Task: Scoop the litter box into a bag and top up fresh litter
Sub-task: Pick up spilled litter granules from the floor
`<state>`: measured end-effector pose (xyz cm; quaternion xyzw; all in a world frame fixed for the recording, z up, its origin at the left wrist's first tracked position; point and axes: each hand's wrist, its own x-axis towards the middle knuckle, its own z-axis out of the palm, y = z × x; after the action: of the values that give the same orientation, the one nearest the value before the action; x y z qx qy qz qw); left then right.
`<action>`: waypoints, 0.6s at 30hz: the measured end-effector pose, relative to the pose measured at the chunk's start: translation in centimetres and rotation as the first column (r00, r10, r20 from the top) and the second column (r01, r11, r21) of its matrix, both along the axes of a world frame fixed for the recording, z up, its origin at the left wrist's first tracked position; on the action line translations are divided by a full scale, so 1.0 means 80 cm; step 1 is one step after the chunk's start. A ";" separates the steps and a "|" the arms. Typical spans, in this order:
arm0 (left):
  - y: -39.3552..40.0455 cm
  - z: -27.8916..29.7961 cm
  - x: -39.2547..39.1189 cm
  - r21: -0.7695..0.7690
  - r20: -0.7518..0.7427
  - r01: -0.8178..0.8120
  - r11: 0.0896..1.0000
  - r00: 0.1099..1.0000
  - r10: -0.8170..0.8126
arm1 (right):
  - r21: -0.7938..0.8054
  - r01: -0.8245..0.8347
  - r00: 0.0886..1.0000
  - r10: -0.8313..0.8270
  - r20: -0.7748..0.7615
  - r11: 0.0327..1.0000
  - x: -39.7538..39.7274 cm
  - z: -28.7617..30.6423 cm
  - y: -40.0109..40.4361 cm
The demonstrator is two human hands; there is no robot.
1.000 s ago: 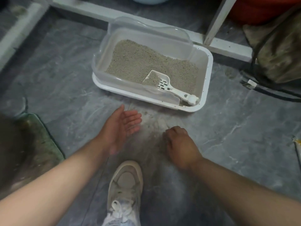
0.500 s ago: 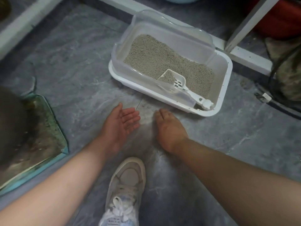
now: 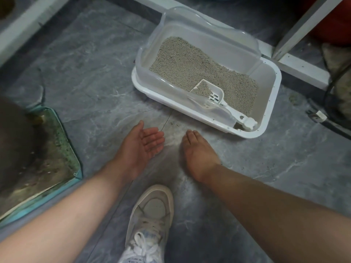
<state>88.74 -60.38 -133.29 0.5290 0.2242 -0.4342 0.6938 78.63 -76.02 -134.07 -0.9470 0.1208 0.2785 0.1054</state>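
A white litter box (image 3: 273, 103) with a clear plastic hood (image 3: 191, 25) sits on the grey floor, filled with grey litter (image 3: 190, 65). A white slotted scoop (image 3: 214, 93) lies in it, holding some litter, its handle resting at the near right corner. My left hand (image 3: 144, 145) is cupped palm-up just above the floor, in front of the box. My right hand (image 3: 197, 150) lies flat, palm down on the floor, fingers together and pointing at the box. Scattered litter dust (image 3: 174, 130) lies between the hands and the box. No bag is in view.
My white sneaker (image 3: 150, 221) stands between my forearms. A teal-edged dirty mat (image 3: 47, 160) lies at the left. White frame bars (image 3: 303, 73) run behind the box. A black cable with a white plug (image 3: 317, 116) and a brownish cloth (image 3: 338, 73) lie at the right.
My right hand has uncurled from a loose fist and slid flat along the floor toward my left hand. The view has shifted left, so the box now appears further right.
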 end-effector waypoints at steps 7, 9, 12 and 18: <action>0.001 -0.006 0.002 0.027 -0.010 0.035 0.999 0.999 -0.035 | 0.004 -0.049 0.999 0.049 0.007 0.999 0.007 -0.005 0.008; 0.001 -0.008 0.000 0.034 -0.013 0.052 0.998 0.999 -0.052 | -0.004 -0.075 0.997 0.075 0.002 0.997 0.007 0.000 0.013; 0.001 -0.009 -0.002 0.040 -0.017 0.065 0.997 0.998 -0.065 | -0.045 -0.119 0.993 0.119 -0.016 0.992 0.011 0.000 0.016; 0.002 -0.010 0.002 0.047 -0.021 0.044 0.998 0.999 -0.043 | -0.089 -0.108 0.994 0.109 0.015 0.990 0.021 0.004 0.014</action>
<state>88.87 -60.25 -134.10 0.5458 0.2299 -0.4490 0.6691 80.27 -74.86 -133.73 -0.9586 0.0802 0.2688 0.0497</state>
